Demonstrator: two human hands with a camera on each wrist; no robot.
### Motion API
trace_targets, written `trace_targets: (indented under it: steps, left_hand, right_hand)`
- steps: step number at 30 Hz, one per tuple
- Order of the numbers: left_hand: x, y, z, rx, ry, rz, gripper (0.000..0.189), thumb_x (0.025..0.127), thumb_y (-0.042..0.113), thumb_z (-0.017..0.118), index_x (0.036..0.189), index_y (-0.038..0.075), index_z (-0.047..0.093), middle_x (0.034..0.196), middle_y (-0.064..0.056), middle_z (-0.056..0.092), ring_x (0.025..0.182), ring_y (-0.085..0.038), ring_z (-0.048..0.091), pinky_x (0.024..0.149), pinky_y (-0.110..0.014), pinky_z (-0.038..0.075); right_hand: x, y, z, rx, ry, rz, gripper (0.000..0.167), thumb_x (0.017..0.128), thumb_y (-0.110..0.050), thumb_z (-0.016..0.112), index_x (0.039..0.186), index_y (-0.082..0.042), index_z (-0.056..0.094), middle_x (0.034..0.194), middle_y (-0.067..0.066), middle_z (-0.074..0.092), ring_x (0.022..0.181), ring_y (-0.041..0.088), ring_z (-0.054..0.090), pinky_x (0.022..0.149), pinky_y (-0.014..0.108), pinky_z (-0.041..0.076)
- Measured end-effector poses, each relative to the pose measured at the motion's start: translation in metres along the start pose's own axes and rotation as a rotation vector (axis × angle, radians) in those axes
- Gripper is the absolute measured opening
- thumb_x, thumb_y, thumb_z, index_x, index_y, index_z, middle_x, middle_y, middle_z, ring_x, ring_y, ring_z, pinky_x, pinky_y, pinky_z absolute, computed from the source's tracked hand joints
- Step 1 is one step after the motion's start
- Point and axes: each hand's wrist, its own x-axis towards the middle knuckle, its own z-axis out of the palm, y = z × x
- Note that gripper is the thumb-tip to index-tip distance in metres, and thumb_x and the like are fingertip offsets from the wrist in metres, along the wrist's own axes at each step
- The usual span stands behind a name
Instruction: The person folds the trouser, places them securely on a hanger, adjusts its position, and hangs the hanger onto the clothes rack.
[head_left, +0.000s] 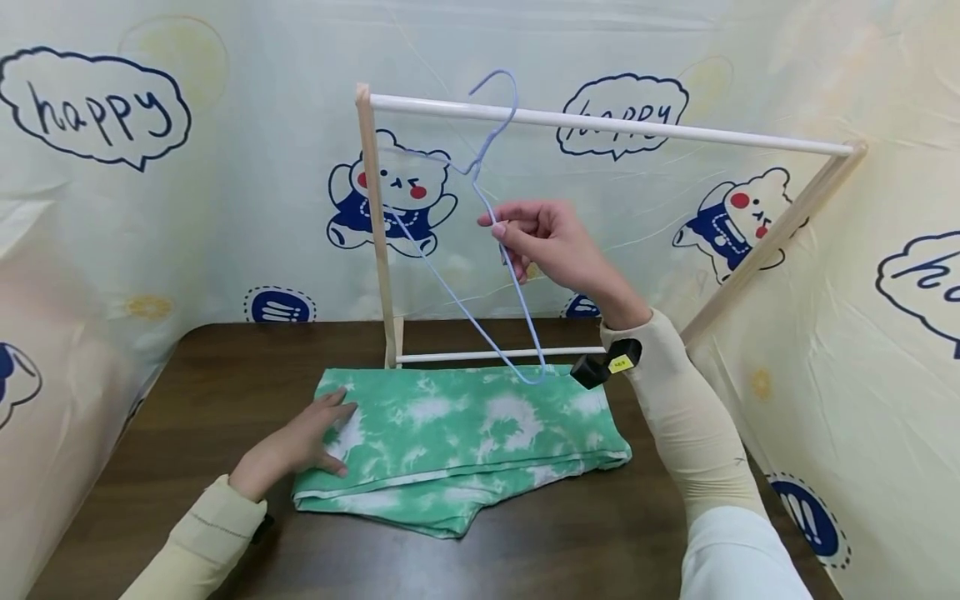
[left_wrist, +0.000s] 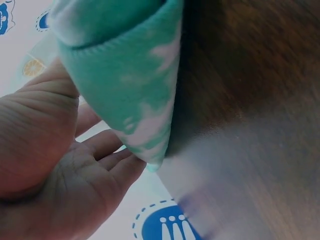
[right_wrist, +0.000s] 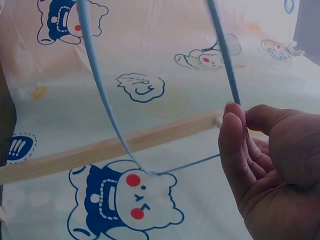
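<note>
In the head view my right hand (head_left: 543,237) pinches one side of a thin light-blue clothes hanger (head_left: 450,287) between thumb and fingers. The hanger is tilted, its hook up beside the rack's top bar and its lower corner just over the cloth. The right wrist view shows the same hand (right_wrist: 280,160) on the hanger's side (right_wrist: 102,90). A folded green-and-white tie-dyed garment (head_left: 450,417) lies on the table; its exact kind is hidden by the folds. My left hand (head_left: 303,437) rests on its left end, fingers spread. The left wrist view has that hand (left_wrist: 75,170) against the cloth (left_wrist: 120,90).
A small clothes rack with wooden posts (head_left: 373,208) and a white top bar (head_left: 675,131) stands behind the garment. Its lower white bar (head_left: 465,356) runs near the table. Around the brown table (head_left: 225,375) hangs a printed curtain (head_left: 247,208).
</note>
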Motion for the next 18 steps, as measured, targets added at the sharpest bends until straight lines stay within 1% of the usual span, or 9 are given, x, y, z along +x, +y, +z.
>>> trace_targets:
  steps: [4,6,9,12,14,18]
  left_hand:
    - [0.000,0.001,-0.001,-0.013,-0.001,-0.007,0.102,0.064,0.031,0.097,0.142,-0.012,0.049,0.154,-0.041,0.029,0.141,-0.061,0.027,0.108,-0.070,0.036]
    - [0.000,0.001,-0.002,-0.017,-0.003,-0.012,0.102,0.063,0.031,0.097,0.142,-0.012,0.049,0.155,-0.041,0.029,0.141,-0.061,0.026,0.108,-0.070,0.035]
    - [0.001,0.000,-0.002,-0.016,-0.003,-0.020,0.103,0.063,0.031,0.097,0.143,-0.012,0.048,0.155,-0.041,0.028,0.142,-0.061,0.026,0.108,-0.070,0.035]
    - [0.001,-0.001,-0.001,-0.022,-0.003,-0.026,0.103,0.063,0.031,0.097,0.143,-0.011,0.049,0.156,-0.040,0.027,0.142,-0.061,0.025,0.108,-0.071,0.035]
    - [0.000,-0.001,0.000,-0.028,-0.005,-0.028,0.103,0.064,0.032,0.097,0.144,-0.010,0.049,0.156,-0.040,0.027,0.142,-0.061,0.025,0.108,-0.071,0.035]
    - [-0.001,-0.001,-0.001,-0.032,-0.001,-0.029,0.102,0.065,0.032,0.097,0.144,-0.010,0.048,0.156,-0.039,0.027,0.142,-0.060,0.026,0.108,-0.070,0.035]
  right_hand:
    - [-0.007,0.001,0.010,0.010,0.026,-0.041,0.023,0.102,-0.004,0.059,0.120,0.008,0.067,0.067,0.011,0.064,0.051,0.021,0.059,0.050,0.029,0.055]
    - [-0.016,0.005,0.019,0.012,0.032,-0.041,0.024,0.101,-0.002,0.060,0.121,0.009,0.066,0.068,0.011,0.065,0.052,0.022,0.060,0.050,0.031,0.055]
    - [-0.033,0.015,0.033,0.010,0.014,-0.024,0.025,0.100,0.000,0.060,0.122,0.009,0.065,0.068,0.010,0.066,0.053,0.021,0.062,0.050,0.033,0.056]
    - [-0.051,0.028,0.046,0.013,-0.012,0.005,0.025,0.101,0.000,0.059,0.123,0.009,0.065,0.068,0.010,0.066,0.054,0.021,0.063,0.050,0.035,0.057]
    - [-0.061,0.038,0.055,0.023,-0.021,0.029,0.024,0.101,0.000,0.058,0.123,0.009,0.065,0.068,0.012,0.065,0.054,0.021,0.063,0.051,0.036,0.057]
    - [-0.076,0.068,0.075,0.070,-0.026,0.147,0.023,0.102,-0.003,0.058,0.121,0.008,0.065,0.070,0.020,0.065,0.055,0.018,0.064,0.053,0.035,0.058]
